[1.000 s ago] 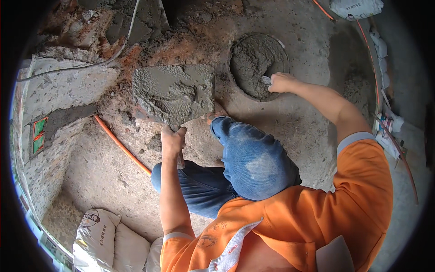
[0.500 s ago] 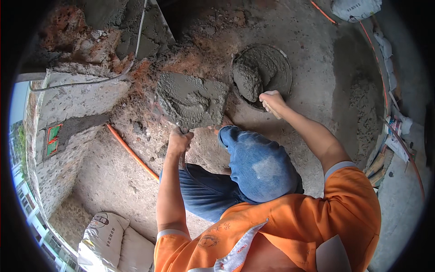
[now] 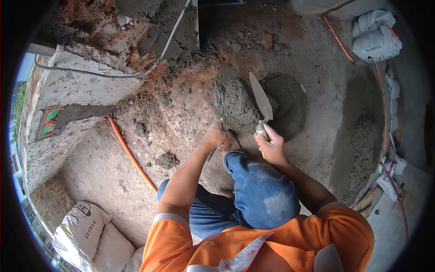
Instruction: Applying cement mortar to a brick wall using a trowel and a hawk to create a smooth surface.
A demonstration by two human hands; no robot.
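Note:
My left hand (image 3: 215, 135) is closed around the handle of a mortar board, its surface covered by a heap of wet grey mortar (image 3: 233, 102). My right hand (image 3: 273, 146) grips the pale handle of a pointed trowel (image 3: 260, 96). The trowel's blade stands on edge along the right side of the mortar heap, over the gap toward a round tub (image 3: 304, 100). Grey mortar lies inside this tub, partly hidden by the trowel and board. My bare foot (image 3: 231, 143) is just beside the left hand.
An orange conduit (image 3: 131, 154) runs across the rough floor at left. White sacks (image 3: 86, 233) lie at lower left, and other filled sacks (image 3: 376, 38) at upper right. A grey hose (image 3: 108, 76) crosses the low wall (image 3: 79, 90), which holds green and orange boxes (image 3: 50, 122).
The mortar board has moved right and turned, now close against the tub. My right hand has drawn the trowel out of the tub and brought its blade up to the board's edge.

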